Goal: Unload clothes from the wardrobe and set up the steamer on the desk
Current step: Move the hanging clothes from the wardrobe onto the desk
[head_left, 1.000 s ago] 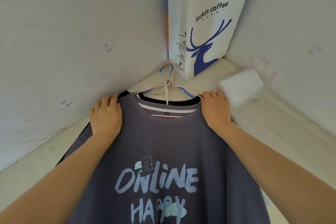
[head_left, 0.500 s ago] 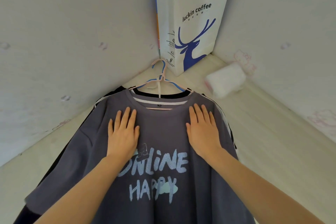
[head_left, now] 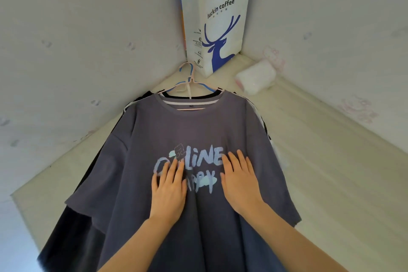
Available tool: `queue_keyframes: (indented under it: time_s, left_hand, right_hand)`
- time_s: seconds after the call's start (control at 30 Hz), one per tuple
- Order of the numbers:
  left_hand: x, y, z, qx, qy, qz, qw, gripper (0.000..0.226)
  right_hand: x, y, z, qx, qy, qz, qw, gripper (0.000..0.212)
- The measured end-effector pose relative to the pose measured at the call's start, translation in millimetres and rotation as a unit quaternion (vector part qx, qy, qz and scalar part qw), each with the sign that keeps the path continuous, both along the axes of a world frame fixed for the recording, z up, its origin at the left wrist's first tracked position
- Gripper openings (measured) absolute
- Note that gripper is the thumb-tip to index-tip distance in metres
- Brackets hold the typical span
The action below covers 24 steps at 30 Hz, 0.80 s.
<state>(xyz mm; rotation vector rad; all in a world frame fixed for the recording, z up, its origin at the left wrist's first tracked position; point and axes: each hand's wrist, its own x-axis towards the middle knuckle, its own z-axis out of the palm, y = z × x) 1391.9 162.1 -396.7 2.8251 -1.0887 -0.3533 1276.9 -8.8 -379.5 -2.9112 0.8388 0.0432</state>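
The left hand (head_left: 169,192) lay flat, fingers straight and loosely spread, on the printed chest of the grey shirt (head_left: 194,130); the right hand (head_left: 239,180) lay the same way just beside it, to the right of the lettering, holding nothing. Both palms pressed the cloth down, most likely to smooth it flat for steaming. The shirt was spread face up with its collar at the far end, on its hanger (head_left: 189,81), whose hook pointed toward the far corner. It topped a stack: darker clothes (head_left: 72,229) showed under its left sleeve and a black collar with a white-striped edge under its neckline, so several pieces looked already out of the wardrobe. No steamer was in view, so that half of the task seemed not yet begun. The pale bench (head_left: 331,161) ran into a corner between two light walls printed with faint pink and grey motifs. In that corner stood a white paper bag (head_left: 220,24) with a blue deer, and near its right lay a white roll (head_left: 256,77) against the wall.
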Motion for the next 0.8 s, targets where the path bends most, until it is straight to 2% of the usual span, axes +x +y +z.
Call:
queue_keyframes:
  time_s: [0.27, 0.53, 0.8]
  left_hand:
    - [-57.6, 63.5, 15.3, 0.002, 0.028, -0.047, 0.999, 0.057]
    - [-107.3, 128.0, 31.7, -0.032, 0.006, -0.140, 0.990, 0.053]
    - [-154.4, 145.3, 50.5, -0.070, -0.011, -0.234, 0.970, 0.052]
  right_hand:
    - [-68.7, 87.8, 9.0, -0.038, -0.004, -0.047, 0.998, 0.056]
    - [-133.3, 180.9, 14.4, -0.045, -0.020, -0.111, 0.993, 0.059]
    - [-190.7, 233.8, 27.8, -0.068, -0.059, -0.166, 0.982, 0.060]
